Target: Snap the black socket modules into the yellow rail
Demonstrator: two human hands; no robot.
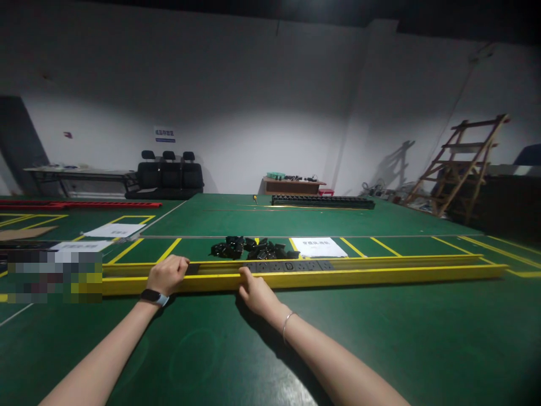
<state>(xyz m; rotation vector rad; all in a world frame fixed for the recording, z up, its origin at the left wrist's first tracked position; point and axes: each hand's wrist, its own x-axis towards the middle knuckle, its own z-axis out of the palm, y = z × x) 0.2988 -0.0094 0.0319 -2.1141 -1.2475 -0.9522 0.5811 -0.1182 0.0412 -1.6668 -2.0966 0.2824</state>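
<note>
The left hand (pixel 167 274) is curled at the yellow rail (pixel 380 277) — what is inside its fingers, I cannot tell. The rail lies beneath both hands; it seems stiff, rather light, best held by its walls. The right hand (pixel 257 294) bends one finger onto it, grip unclear — black sockets (pixel 301 267) sit just rightward.

I see black rectangular modules (pixel 289 267) in long yellow channel (pixel 380 278) on green tabletop (pixel 380 338); small black parts (pixel 269 250) heaped behind channel, rectangular white paper (pixel 320 248) right of them.
</note>
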